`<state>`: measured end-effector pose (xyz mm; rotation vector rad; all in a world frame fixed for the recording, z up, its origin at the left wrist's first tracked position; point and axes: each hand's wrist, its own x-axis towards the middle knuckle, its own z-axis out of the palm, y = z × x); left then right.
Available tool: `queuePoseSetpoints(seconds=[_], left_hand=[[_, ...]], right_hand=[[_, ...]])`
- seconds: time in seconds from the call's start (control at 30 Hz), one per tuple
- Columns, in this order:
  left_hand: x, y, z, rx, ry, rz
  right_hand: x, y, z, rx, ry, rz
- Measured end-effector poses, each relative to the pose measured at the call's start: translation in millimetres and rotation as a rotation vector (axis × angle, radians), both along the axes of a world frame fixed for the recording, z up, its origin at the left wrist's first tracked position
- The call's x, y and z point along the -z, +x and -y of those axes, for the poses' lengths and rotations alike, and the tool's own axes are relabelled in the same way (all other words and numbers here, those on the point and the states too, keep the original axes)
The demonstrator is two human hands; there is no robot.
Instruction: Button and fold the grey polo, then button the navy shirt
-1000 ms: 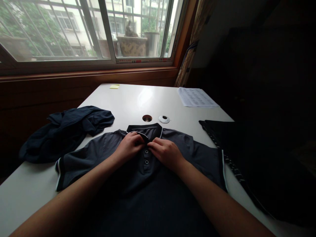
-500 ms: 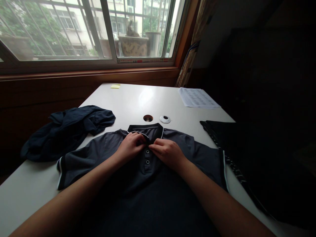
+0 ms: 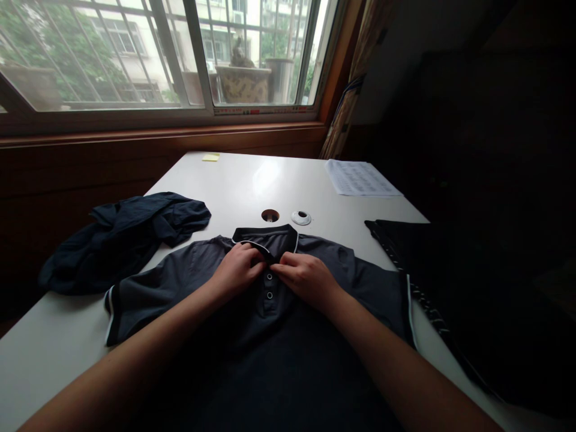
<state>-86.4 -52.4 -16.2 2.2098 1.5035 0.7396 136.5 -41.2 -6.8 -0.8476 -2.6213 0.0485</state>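
Note:
A dark polo shirt [image 3: 270, 354] lies spread front side up, its collar [image 3: 285, 240] edged in white and pointing away from me. My left hand [image 3: 239, 267] pinches the placket just under the collar's left side. Opposite it, my right hand [image 3: 306, 277] is closed on the placket's other edge, and the fingertips of both hands nearly meet. Two ringed buttons [image 3: 269, 285] show on the placket below my fingers. Whatever lies between the fingertips is hidden. White-trimmed sleeves stretch out to both sides.
The white table [image 3: 234, 186] carries a crumpled navy garment [image 3: 130, 240] at left and a black garment [image 3: 472, 288] at right. Farther back are printed papers [image 3: 362, 178], a yellow sticky note [image 3: 210, 157], a cable hole [image 3: 270, 215] and its round cover [image 3: 301, 218]. Beyond stands a barred window [image 3: 252, 54].
Almost nothing differs. Both hands stay at the top of the placket, with only a slight shift of the fingers.

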Motion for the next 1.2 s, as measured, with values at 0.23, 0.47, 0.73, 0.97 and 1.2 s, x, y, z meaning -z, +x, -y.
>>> queuePoseSetpoints(seconds=[0.23,0.47,0.73,0.97,1.2], left_hand=[[2.2,0.1,-1.6,0.015,-0.016,-0.007],[-0.6,-0.8,-1.4,0.019,-0.036,0.021],[-5.4,2.0,0.6,0.043,-0.064,0.041],[-3.2,-0.1,0.6,0.075,-0.033,0.037],[-0.5,-2.8,-1.3,0.063,-0.024,0.025]], right_hand=[[4.9,1.3,-2.1,-0.009,-0.047,-0.06],[14.1,1.1,-6.5,0.009,-0.195,-0.204],[13.3,-3.0,-6.8,0.067,-0.309,-0.296],[10.3,-6.7,-4.6,0.133,-0.363,-0.302],[10.1,-7.5,-2.7,0.141,-0.318,-0.267]])
